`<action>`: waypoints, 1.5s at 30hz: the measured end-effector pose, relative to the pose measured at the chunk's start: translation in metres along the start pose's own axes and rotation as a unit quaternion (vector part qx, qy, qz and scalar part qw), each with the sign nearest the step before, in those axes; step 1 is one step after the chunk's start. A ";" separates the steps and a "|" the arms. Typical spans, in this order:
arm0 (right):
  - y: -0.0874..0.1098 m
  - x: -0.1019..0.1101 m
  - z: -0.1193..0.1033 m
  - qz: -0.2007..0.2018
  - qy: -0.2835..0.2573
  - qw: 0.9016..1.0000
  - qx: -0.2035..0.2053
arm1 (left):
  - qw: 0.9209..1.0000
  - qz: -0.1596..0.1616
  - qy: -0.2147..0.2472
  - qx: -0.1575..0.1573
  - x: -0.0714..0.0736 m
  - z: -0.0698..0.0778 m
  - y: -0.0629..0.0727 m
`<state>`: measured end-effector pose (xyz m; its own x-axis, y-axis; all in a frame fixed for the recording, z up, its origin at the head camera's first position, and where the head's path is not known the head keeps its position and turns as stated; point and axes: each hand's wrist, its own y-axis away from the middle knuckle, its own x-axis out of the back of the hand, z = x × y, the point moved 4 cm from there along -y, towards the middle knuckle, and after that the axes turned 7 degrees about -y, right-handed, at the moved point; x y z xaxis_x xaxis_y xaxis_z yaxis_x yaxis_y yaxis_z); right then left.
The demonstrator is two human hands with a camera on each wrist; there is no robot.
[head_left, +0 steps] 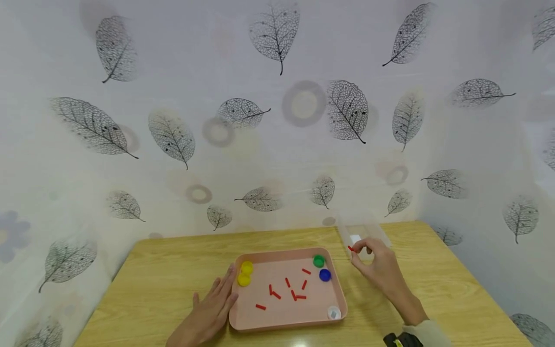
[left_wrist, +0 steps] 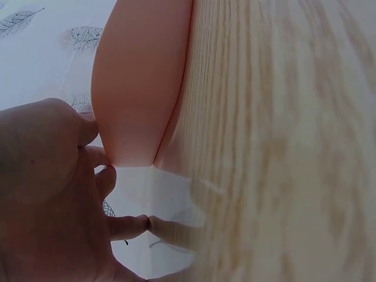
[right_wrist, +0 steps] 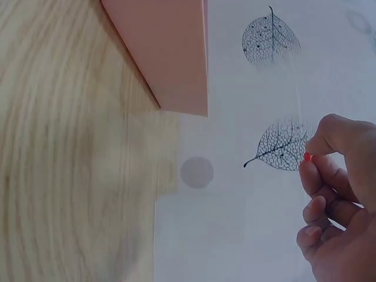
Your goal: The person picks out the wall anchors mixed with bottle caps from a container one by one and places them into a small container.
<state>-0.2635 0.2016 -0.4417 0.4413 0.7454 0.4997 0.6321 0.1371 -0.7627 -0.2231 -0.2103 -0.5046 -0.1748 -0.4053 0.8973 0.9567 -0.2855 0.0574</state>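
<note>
Between thumb and index finger my right hand [head_left: 382, 272] pinches a small red stick [head_left: 350, 248], held up to the right of the pink tray [head_left: 303, 313]. The right wrist view shows only the stick's red tip [right_wrist: 307, 156] at the fingertips. My left hand [head_left: 210, 311] lies against the tray's left side, its fingers extended and touching the rim; the left wrist view has this hand [left_wrist: 47, 194] beside the tray wall [left_wrist: 141, 88]. Several loose red sticks [head_left: 260, 307] are scattered over the tray floor.
Two yellow round pieces [head_left: 244, 279] sit in the tray's back left corner. Green [head_left: 319, 261] and blue [head_left: 325, 275] round pieces are at its right side, a white one [head_left: 334, 313] at front right. A clear plastic container [head_left: 381, 236] stands behind my right hand, near the wall.
</note>
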 end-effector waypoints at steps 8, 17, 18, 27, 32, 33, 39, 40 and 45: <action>-0.004 0.008 0.013 0.017 -0.005 1.000 0.009 | 1.000 -0.010 -0.012 0.001 0.000 0.000 -0.003; -0.013 0.011 0.038 0.033 0.002 0.999 -0.010 | 1.000 -0.026 -0.009 0.000 0.002 -0.002 -0.006; -0.014 0.011 0.041 0.031 0.004 0.999 -0.016 | 1.000 -0.028 -0.009 0.000 0.002 -0.003 -0.006; -0.020 0.006 0.062 0.019 0.020 0.997 -0.068 | 0.999 -0.034 -0.024 0.002 0.004 -0.002 -0.009; -0.021 0.002 0.071 0.002 0.028 0.994 -0.103 | 0.999 -0.031 -0.028 -0.003 0.004 -0.003 -0.009; -0.020 0.001 0.073 -0.002 0.029 0.993 -0.111 | 0.999 -0.032 -0.028 -0.003 0.004 -0.003 -0.009; -0.019 -0.003 0.083 -0.016 0.030 0.990 -0.135 | 0.999 -0.038 -0.025 0.001 0.001 -0.004 -0.009; -0.019 -0.003 0.084 -0.016 0.030 0.990 -0.134 | 0.999 -0.038 -0.024 0.002 0.001 -0.004 -0.009; -0.018 -0.004 0.087 -0.010 0.032 0.991 -0.131 | 0.999 -0.039 -0.019 0.005 0.001 -0.003 -0.009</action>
<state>-0.3322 0.2526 -0.4657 0.4620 0.7001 0.5444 0.7805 -0.0294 -0.6245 -0.2329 -0.2111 -0.5057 -0.2406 -0.3483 0.9060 0.9426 -0.3067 0.1324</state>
